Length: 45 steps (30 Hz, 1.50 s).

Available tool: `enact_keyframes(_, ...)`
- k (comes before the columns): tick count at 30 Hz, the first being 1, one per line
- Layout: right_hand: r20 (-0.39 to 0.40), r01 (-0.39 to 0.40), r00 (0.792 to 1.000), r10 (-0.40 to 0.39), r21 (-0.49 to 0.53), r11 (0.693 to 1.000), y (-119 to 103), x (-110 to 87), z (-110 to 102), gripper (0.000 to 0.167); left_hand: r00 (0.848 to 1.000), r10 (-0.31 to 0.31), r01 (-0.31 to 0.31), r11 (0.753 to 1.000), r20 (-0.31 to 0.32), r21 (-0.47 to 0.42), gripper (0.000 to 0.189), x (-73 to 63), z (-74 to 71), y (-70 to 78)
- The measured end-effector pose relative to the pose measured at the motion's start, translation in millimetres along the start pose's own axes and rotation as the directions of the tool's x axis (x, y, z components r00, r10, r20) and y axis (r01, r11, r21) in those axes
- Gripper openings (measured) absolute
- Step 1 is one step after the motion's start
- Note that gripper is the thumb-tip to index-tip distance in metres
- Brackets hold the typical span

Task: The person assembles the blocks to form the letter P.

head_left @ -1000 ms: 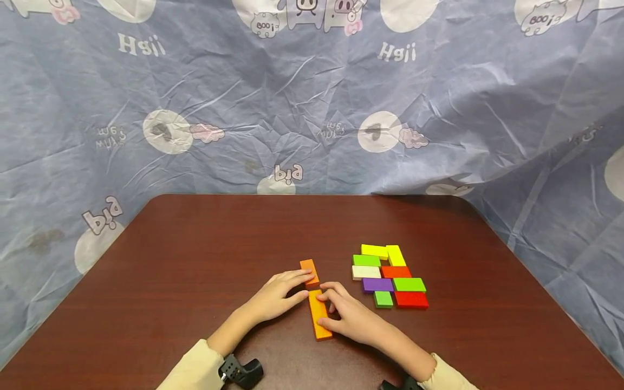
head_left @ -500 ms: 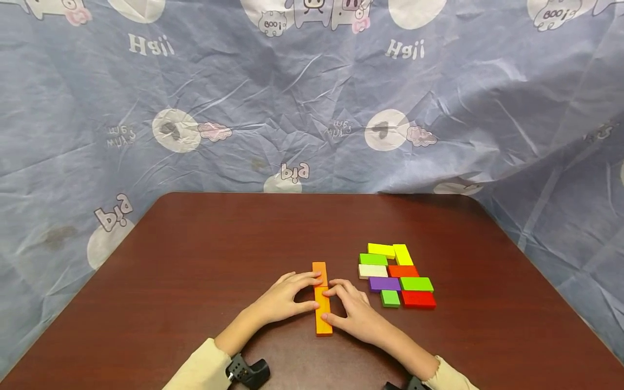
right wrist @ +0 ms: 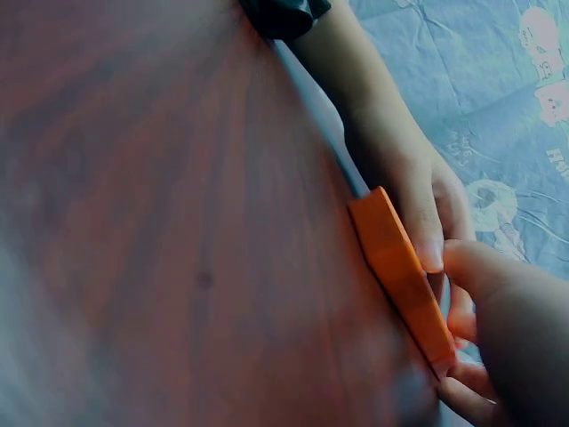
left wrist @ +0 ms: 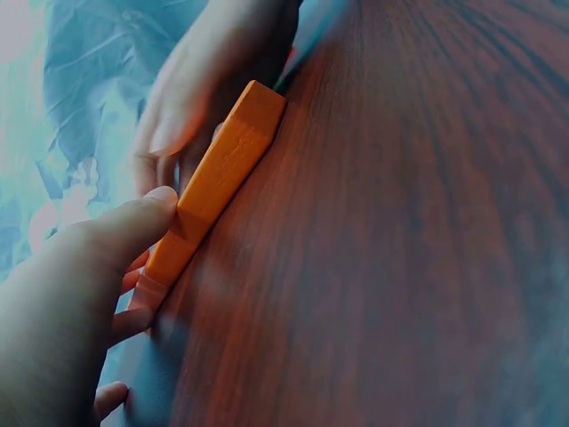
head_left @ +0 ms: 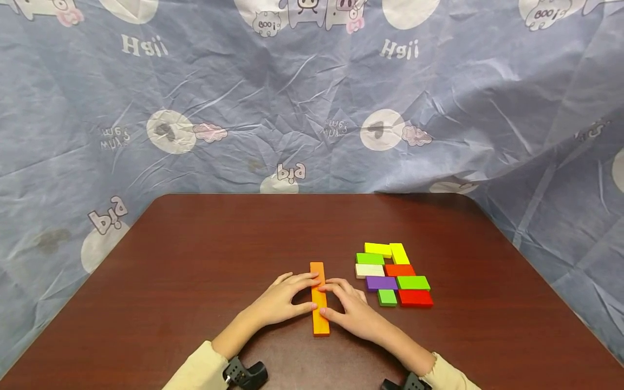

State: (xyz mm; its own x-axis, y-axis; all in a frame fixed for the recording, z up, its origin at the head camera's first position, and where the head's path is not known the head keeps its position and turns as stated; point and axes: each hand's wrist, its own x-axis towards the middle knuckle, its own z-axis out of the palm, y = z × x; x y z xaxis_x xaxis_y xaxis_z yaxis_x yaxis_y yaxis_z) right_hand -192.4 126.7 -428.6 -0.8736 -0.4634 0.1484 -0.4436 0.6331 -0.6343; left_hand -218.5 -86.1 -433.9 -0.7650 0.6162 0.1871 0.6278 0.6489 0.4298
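Two orange wooden blocks, a far one and a near one, lie flat on the table, end to end in one straight row. My left hand rests along the left side, its fingertips over the far block and its thumb at the near block's edge. From the right, my right hand touches the near block with thumb and bent index finger. The left wrist view shows the near block end-on with the left thumb against it. In the right wrist view, fingers partly hide the orange row.
Right of the hands lies a flat group of coloured blocks: yellow, white, purple, red and several green ones, including a short green block. A printed blue-grey cloth hangs behind the brown table.
The two orange blocks, apart and slanted a second ago, have been brought end to end and straightened. The right hand has moved slightly up along the near block; the left thumb has come against it.
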Motion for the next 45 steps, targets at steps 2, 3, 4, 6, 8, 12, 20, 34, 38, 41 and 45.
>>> enact_keyframes(2, -0.046, -0.033, 0.998, 0.033, 0.014, 0.999, 2.7, 2.8, -5.4, 0.04, 1.0, 0.002, -0.002, 1.0, 0.0, 0.006, 0.053, -0.5, 0.5, -0.2)
enact_keyframes(3, -0.079, -0.051, 0.996, 0.051, 0.008, 0.999, 5.0, 4.1, -8.9, 0.04, 1.0, 0.002, -0.002, 1.0, 0.0, 0.012, 0.053, -0.8, 0.9, -0.4)
enact_keyframes(4, -0.118, -0.067, 0.991, 0.066, -0.011, 0.998, 8.3, 5.3, -12.8, 0.039, 1.0, 0.003, -0.003, 1.0, -0.002, 0.013, 0.053, -1.1, 1.1, -0.3)
enact_keyframes(6, -0.204, -0.105, 0.975, 0.088, -0.072, 0.992, 16.5, 7.7, -21.1, 0.037, 1.0, 0.009, -0.009, 1.0, -0.006, 0.024, 0.055, -1.5, 1.7, -0.4)
enact_keyframes(8, -0.284, -0.135, 0.955, 0.084, -0.167, 0.977, 27.0, 9.9, -28.5, 0.035, 1.0, 0.022, -0.022, 0.999, -0.008, 0.032, 0.057, -1.7, 1.7, -0.1)
enact_keyframes(12, -0.357, -0.206, 0.929, 0.096, -0.282, 0.937, 44.1, 11.5, -37.2, 0.038, 0.998, 0.058, -0.059, 0.998, 0.015, 0.036, 0.06, -2.7, 1.0, 0.5)
enact_keyframes(20, -0.328, -0.29, 0.93, 0.166, -0.378, 0.879, 46.7, 16.3, -35.6, 0.053, 0.994, 0.079, -0.085, 0.994, 0.073, 0.073, 0.053, -3.6, -1.7, 3.0)
enact_keyframes(34, -0.223, -0.192, 0.969, 0.106, -0.414, 0.89, 18.7, 50.5, -21.6, 0.039, 0.996, 0.065, -0.07, 0.996, 0.068, 0.064, 0.063, -2.9, -1.7, 2.6)
enact_keyframes(38, -0.21, -0.175, 0.973, 0.099, -0.381, 0.908, 19.4, 66.1, -19.3, 0.035, 0.996, 0.06, -0.064, 0.997, 0.07, 0.054, 0.065, -2.6, -1.8, 2.7)
enact_keyframes(41, -0.175, -0.134, 0.982, 0.073, -0.371, 0.919, 20.5, 77.8, -17.8, 0.035, 0.995, 0.055, -0.058, 0.998, 0.078, 0.039, 0.064, -2.3, -1.9, 3.0)
enact_keyframes(45, -0.109, -0.091, 0.993, 0.056, -0.357, 0.93, 18.7, 90.3, -17.1, 0.035, 0.995, 0.055, -0.058, 0.998, 0.085, 0.034, 0.064, -1.8, -2.2, 3.2)
